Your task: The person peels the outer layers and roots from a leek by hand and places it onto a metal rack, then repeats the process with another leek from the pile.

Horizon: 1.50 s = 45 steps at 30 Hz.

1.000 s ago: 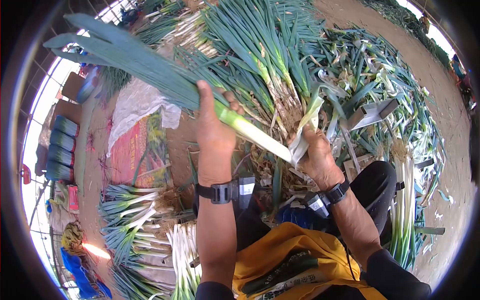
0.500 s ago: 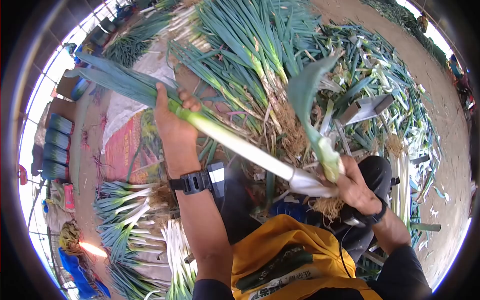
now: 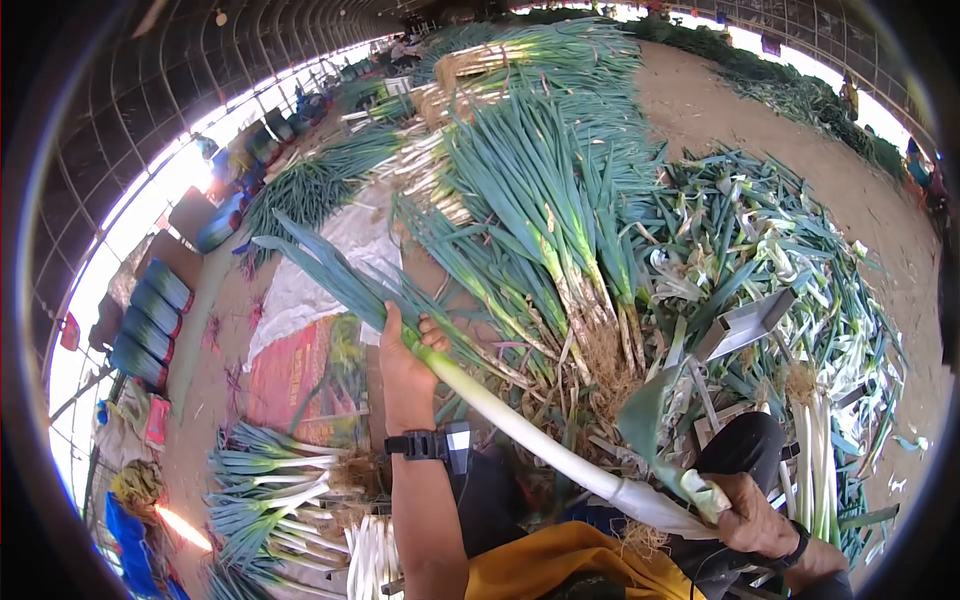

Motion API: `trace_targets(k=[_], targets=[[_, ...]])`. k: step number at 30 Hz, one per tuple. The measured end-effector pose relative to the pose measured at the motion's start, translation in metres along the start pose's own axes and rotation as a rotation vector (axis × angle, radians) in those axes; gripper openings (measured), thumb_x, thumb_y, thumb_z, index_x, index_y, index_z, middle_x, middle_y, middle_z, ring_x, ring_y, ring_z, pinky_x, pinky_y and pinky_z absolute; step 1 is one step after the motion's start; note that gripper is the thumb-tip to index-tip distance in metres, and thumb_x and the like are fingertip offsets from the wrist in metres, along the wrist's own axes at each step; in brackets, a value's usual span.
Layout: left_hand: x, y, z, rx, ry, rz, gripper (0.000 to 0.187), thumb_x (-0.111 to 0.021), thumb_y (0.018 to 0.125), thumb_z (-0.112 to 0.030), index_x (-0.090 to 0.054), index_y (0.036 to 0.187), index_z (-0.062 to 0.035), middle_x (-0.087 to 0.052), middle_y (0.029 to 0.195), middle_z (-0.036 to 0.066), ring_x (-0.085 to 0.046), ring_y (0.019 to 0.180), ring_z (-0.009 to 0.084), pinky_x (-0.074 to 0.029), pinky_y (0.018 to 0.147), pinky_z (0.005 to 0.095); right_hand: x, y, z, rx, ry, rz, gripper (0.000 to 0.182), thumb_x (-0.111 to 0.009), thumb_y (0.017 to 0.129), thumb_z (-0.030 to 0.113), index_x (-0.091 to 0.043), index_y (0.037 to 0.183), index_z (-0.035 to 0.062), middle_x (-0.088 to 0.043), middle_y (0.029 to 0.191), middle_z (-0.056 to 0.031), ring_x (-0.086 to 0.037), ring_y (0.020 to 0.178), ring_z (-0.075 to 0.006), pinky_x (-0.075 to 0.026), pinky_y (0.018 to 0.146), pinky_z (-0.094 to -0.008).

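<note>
My left hand (image 3: pixel 408 365) wraps round the upper stalk of a long green onion (image 3: pixel 520 430), just where the white turns green. Its leaves point up and left, and its root end slants down to the right across my lap. Near that root end, my right hand (image 3: pixel 755 515) is closed on a peeled-back outer leaf (image 3: pixel 645 425), whose green part curls upward. Fine roots (image 3: pixel 645 540) hang below the stalk. Whether the right fingers also touch the stalk is hidden.
Untrimmed green onions (image 3: pixel 560 230) are heaped ahead of me. Stripped leaves (image 3: pixel 790 235) pile up on the right beside a metal bracket (image 3: pixel 745 325). Cleaned green onions (image 3: pixel 275 480) lie at the lower left, near a red printed sack (image 3: pixel 300 375). Packed bundles (image 3: pixel 150 325) stand farther left.
The view has tilted up, showing more of the heap and the shed. Within it, both hands and the green onion sit lower and farther right. The peeled leaf's green part droops lower beside the stalk.
</note>
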<state>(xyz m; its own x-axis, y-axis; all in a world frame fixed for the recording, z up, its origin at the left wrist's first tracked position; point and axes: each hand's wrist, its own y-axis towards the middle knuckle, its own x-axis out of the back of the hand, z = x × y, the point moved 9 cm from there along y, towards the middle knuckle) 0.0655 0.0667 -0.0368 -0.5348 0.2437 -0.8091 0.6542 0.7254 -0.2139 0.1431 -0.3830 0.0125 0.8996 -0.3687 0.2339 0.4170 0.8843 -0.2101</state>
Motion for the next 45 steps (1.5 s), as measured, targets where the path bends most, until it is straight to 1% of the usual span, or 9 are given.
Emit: trace_targets(k=[7,18,26,30,32,33,36,38,45], targets=[[-0.002,-0.003,0.012,-0.001,0.082,-0.027,0.053,-0.057,0.093,-0.053,-0.05,0.088,-0.0008,-0.046,0.069,0.001,-0.043,0.055,0.012,-0.036,0.052,0.0262,-0.018,-0.012,-0.001,0.17,-0.436,0.164,0.026,-0.07,0.077,0.008,-0.069,0.095,-0.0097,-0.067,0.073,-0.0199,-0.065,0.055,-0.0296,-0.051,0.051,-0.0331],[0.059,0.029,-0.034,-0.017,0.063,-0.001,0.052,-0.057,0.094,-0.052,-0.049,0.089,-0.001,-0.047,0.071,0.004,-0.044,0.059,0.0134,-0.039,0.056,0.0271,0.018,-0.086,-0.016,0.096,-0.481,0.247,0.018,-0.063,0.083,0.015,-0.07,0.085,-0.0013,-0.067,0.075,-0.0164,-0.066,0.066,-0.0264,-0.051,0.057,-0.0319],[0.054,0.01,-0.065,-0.266,0.098,-0.055,0.051,-0.058,0.093,-0.052,-0.047,0.086,-0.003,-0.046,0.074,0.005,-0.043,0.064,0.0158,-0.038,0.059,0.0289,0.458,-0.368,-0.148,-0.263,-0.459,-1.311,0.045,-0.052,0.101,0.029,-0.049,0.138,0.0044,-0.055,0.131,-0.0104,-0.054,0.113,-0.0187,-0.042,0.096,-0.0271],[0.052,0.011,-0.064,-0.274,0.12,-0.082,0.053,-0.057,0.093,-0.055,-0.047,0.085,-0.003,-0.046,0.072,0.006,-0.043,0.063,0.0168,-0.037,0.059,0.0299,0.477,-0.312,-0.13,-0.016,-0.569,-1.213,0.048,-0.047,0.102,0.031,-0.042,0.143,0.0061,-0.05,0.135,-0.0086,-0.049,0.122,-0.018,-0.037,0.104,-0.0303],[0.046,0.009,-0.056,-0.244,0.138,-0.099,0.054,-0.057,0.092,-0.056,-0.047,0.084,-0.0033,-0.046,0.072,0.006,-0.043,0.062,0.0166,-0.037,0.059,0.0298,0.461,-0.273,-0.142,0.135,-0.605,-1.141,0.049,-0.044,0.103,0.032,-0.038,0.145,0.0072,-0.047,0.138,-0.0074,-0.045,0.128,-0.0175,-0.033,0.109,-0.0324],[0.043,0.011,-0.051,-0.212,0.121,-0.068,0.054,-0.057,0.092,-0.056,-0.047,0.084,-0.0035,-0.046,0.071,0.006,-0.044,0.063,0.0165,-0.038,0.058,0.0298,0.401,-0.21,-0.153,-0.065,-0.728,-0.906,0.05,-0.049,0.101,0.029,-0.039,0.145,0.0071,-0.046,0.139,-0.0082,-0.045,0.129,-0.0193,-0.038,0.105,-0.0332],[0.036,0.014,-0.035,-0.14,0.112,-0.074,0.054,-0.056,0.092,-0.056,-0.046,0.083,-0.0035,-0.046,0.071,0.005,-0.044,0.062,0.0163,-0.038,0.058,0.0295,0.16,-0.051,-0.067,0.321,-0.404,-0.481,0.078,-0.077,0.081,0.018,-0.035,0.145,0.0046,-0.053,0.134,-0.0159,-0.053,0.121,-0.0273,-0.043,0.101,-0.0383],[0.036,0.02,-0.028,-0.124,0.119,-0.075,0.055,-0.058,0.091,-0.056,-0.046,0.086,-0.0025,-0.046,0.072,0.005,-0.043,0.061,0.0161,-0.038,0.057,0.0293,0.072,0.014,-0.008,0.292,-0.728,-0.32,0.086,-0.08,0.073,0.042,-0.044,0.137,-0.0032,-0.058,0.123,-0.025,-0.059,0.111,-0.0417,-0.047,0.096,-0.0462],[0.039,0.015,-0.023,-0.15,0.181,-0.241,0.056,-0.057,0.091,-0.057,-0.045,0.085,-0.0023,-0.045,0.07,0.006,-0.042,0.057,0.0163,-0.038,0.053,0.0286,-0.024,0.079,-0.013,0.428,-0.659,-0.004,0.073,-0.074,0.076,0.019,-0.043,0.14,0.0037,-0.06,0.103,-0.0204,-0.062,0.089,-0.0425,-0.052,0.078,-0.0456]])
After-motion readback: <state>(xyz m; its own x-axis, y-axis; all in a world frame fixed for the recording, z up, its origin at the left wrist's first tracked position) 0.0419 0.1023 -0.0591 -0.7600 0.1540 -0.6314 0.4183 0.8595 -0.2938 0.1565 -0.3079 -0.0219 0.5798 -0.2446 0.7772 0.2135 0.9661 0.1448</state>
